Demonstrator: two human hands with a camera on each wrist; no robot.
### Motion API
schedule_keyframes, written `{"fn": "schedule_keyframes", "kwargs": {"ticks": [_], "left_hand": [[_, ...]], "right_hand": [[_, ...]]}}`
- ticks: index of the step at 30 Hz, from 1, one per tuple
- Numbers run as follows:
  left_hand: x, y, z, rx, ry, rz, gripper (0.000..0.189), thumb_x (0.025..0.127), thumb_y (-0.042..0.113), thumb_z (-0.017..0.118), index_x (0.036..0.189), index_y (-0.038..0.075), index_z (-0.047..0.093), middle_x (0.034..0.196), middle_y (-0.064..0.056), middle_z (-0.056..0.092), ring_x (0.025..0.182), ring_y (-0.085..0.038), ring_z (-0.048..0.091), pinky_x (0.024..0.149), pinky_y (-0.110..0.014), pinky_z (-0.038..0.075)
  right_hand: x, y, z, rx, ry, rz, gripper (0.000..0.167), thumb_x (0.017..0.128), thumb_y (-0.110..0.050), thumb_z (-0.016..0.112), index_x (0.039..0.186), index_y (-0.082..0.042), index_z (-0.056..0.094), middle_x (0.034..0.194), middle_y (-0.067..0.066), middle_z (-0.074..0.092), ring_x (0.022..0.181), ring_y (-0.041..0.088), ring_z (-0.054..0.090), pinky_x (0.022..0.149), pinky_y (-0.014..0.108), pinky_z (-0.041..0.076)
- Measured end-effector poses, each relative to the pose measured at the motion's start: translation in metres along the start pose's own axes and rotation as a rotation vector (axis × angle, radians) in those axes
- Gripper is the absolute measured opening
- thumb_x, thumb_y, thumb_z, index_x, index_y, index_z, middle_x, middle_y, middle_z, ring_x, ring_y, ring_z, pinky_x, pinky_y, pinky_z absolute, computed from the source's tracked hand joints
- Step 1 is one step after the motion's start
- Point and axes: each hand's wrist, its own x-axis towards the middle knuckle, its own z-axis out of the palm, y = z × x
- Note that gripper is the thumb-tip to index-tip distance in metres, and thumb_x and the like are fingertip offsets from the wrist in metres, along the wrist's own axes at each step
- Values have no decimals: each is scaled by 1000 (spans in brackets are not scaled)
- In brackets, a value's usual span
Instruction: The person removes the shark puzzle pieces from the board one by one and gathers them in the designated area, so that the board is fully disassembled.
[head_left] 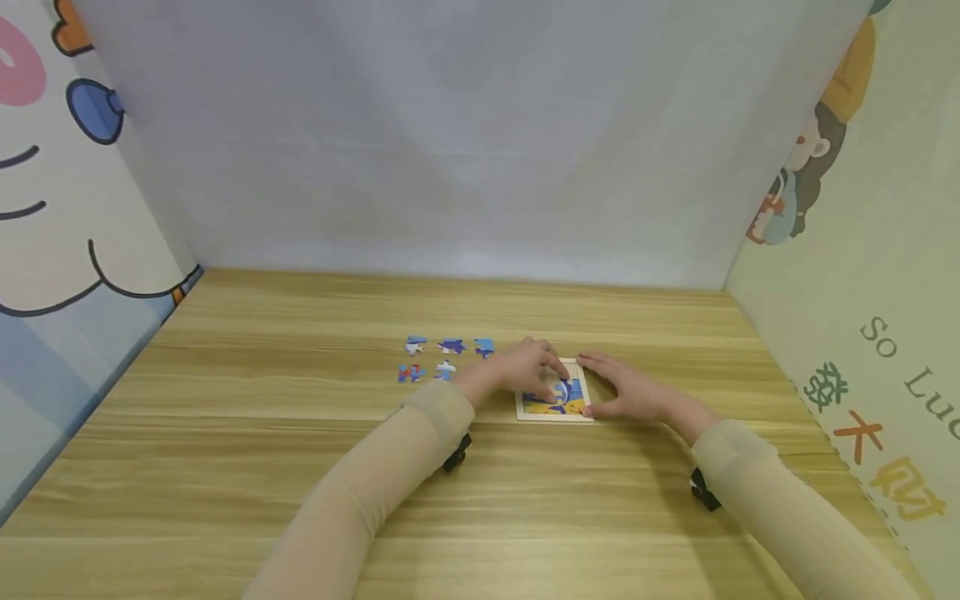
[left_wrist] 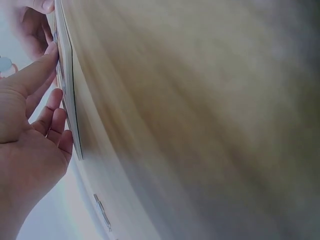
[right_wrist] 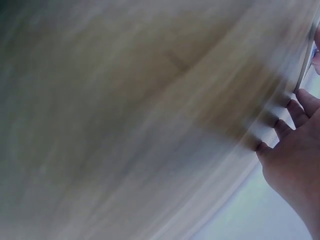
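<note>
A small square jigsaw puzzle in a pale frame [head_left: 555,419] lies on the table, its picture partly filled with blue and yellow. My left hand [head_left: 525,367] reaches over it from the left. Thumb and index finger pinch a blue-and-white puzzle piece [head_left: 562,390] low against the picture; the hand covers part of it. In the left wrist view, the other fingers of the left hand [left_wrist: 30,115] curl loosely beside the frame's edge. My right hand [head_left: 633,392] rests against the frame's right side, its thumb at the near corner and its fingers, fairly straight, at the far corner.
Several loose puzzle pieces [head_left: 452,346] lie in two rows left of the frame, beyond the left forearm. The wood-grain table [head_left: 300,333] meets a pale curtain [head_left: 465,208] at the back. Printed panels stand on both sides.
</note>
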Motion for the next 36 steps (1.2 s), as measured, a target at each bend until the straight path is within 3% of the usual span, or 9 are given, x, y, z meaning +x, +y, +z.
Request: {"fn": "schedule_keyframes", "kwargs": {"ticks": [7,16,27,36], "left_hand": [[0,0,0,-108,33,34,39,80,23,76,117,20,63,117,4,59,110,-13,50,98,-30,39],[4,-2,4,-272,40,67,29,82,7,72,108,13,62,94,3,61,85,-9,56,77,-19,47],[3,0,1,-262,82,63,24,84,6,70,104,16,60,87,4,61,78,-9,55,71,-19,46],[-6,3,-18,-262,124,104,26,84,4,69,107,10,61,90,1,64,90,-11,58,85,-24,45]], "right_hand": [[0,0,1,8,-2,2,86,83,-43,69,148,-5,27,153,19,24,139,41,20,110,58,18],[0,-2,1,14,-5,8,86,83,-43,69,148,-5,27,153,20,23,139,43,20,110,59,17],[1,-3,2,23,1,1,86,83,-42,70,147,-4,28,152,21,23,138,44,20,109,61,17],[-1,-2,0,17,6,3,86,83,-42,69,147,-3,27,153,21,22,138,44,20,109,61,17]]}}
